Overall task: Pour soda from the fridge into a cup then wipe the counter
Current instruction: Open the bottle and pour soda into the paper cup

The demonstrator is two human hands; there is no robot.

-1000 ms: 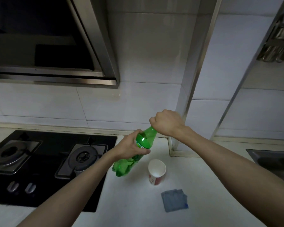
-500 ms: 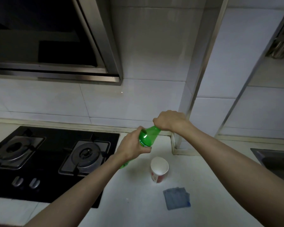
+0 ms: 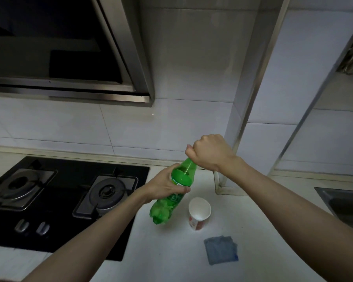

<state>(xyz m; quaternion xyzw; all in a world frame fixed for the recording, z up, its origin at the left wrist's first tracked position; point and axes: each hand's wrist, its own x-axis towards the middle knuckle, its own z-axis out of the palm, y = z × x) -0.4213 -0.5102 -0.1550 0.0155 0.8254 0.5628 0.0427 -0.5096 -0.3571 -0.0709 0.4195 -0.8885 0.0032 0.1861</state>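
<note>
Bottle (image 3: pixel 172 202) tilted, L hand (image 3: pixel 165 185) grip round mid-body, R hand (image 3: pixel 210 152) grip closed over its top, cup (image 3: pixel 199 213) near.

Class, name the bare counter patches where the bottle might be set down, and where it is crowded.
Bare counter lies between the stove and the blue cloth, toward the near edge, and behind the cup up to the wall. Crowded around cup and cloth.

We see open counter (image 3: pixel 161 257) in front of the cup (image 3: pixel 199 210) and left of the cloth (image 3: pixel 221 250). In the way: tilted bottle (image 3: pixel 172 200) just left of the cup, hob (image 3: pixel 59 210) further left, hood (image 3: pixel 69 58) above it, pillar (image 3: pixel 239 139) behind, sink (image 3: pixel 344 202) far right.
</note>
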